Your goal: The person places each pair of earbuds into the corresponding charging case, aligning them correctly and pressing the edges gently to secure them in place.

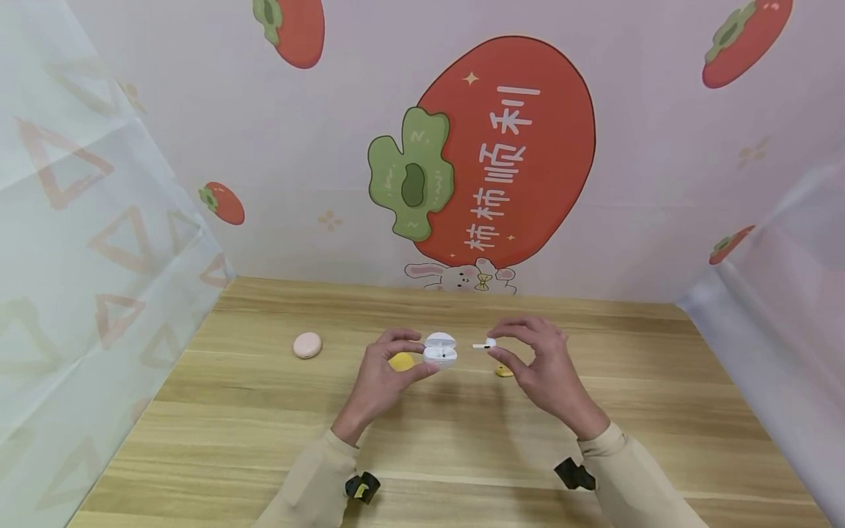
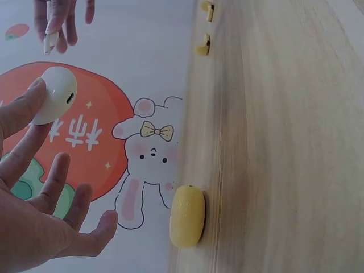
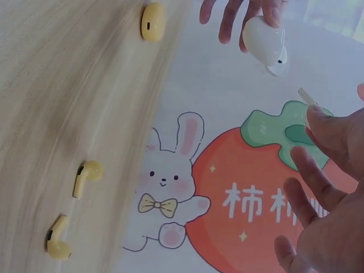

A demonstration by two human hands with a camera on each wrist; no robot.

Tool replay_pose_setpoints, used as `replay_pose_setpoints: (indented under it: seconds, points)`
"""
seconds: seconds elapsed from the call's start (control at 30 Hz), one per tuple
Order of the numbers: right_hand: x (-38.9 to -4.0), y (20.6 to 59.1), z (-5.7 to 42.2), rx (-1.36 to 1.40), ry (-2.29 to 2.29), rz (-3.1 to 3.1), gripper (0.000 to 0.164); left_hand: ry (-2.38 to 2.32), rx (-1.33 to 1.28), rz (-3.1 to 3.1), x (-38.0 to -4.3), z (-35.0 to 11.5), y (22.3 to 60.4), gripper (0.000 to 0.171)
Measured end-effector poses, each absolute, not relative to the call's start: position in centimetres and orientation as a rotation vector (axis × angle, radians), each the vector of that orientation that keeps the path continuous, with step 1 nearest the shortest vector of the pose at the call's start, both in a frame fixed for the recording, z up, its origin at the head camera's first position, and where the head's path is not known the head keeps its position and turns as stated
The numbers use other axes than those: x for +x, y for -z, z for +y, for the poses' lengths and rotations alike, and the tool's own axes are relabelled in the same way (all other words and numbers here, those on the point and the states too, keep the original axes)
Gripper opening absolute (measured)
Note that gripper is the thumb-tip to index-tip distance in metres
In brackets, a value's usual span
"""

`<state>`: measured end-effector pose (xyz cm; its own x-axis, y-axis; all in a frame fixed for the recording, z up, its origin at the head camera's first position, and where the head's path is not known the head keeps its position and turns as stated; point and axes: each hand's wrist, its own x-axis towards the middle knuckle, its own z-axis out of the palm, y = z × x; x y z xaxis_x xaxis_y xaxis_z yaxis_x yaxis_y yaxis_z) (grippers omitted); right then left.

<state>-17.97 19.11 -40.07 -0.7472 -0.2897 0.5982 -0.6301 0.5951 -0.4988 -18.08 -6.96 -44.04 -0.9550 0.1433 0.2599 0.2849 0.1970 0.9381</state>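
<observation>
My left hand (image 1: 389,367) grips a white earbud case (image 1: 440,356) between thumb and fingers, its lid raised. A dark spot shows inside the case; how many earbuds sit in it I cannot tell. To the right, my right hand (image 1: 544,363) pinches a white earbud (image 1: 485,345) by its head, the stem pointing left toward the case. Case and earbud are apart, both held above the table. In the left wrist view the case (image 2: 60,94) shows its rounded outside with a dark port. The right wrist view shows the earbud's stem (image 3: 306,95) beyond the thumb.
On the wooden table (image 1: 264,440) lie a yellow case (image 2: 187,216), partly behind my left hand in the head view, and two yellow earbuds (image 3: 88,177) near my right hand. A pink round case (image 1: 307,345) rests at the left. A printed cloth (image 1: 634,183) hangs behind.
</observation>
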Motion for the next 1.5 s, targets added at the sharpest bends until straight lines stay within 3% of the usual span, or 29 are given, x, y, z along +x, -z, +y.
replay_pose_setpoints:
  seconds: [0.6, 1.5]
  points:
    - [-17.9, 39.1, 17.6, 0.951, -0.846, -2.301, 0.031, 1.881, -0.476, -2.348, -17.8, -6.1, 44.3, 0.02]
    - [-17.9, 39.1, 16.9, 1.027, -0.608, -2.333, 0.033, 1.741, -0.52, -2.401, -17.3, -5.4, 43.9, 0.019]
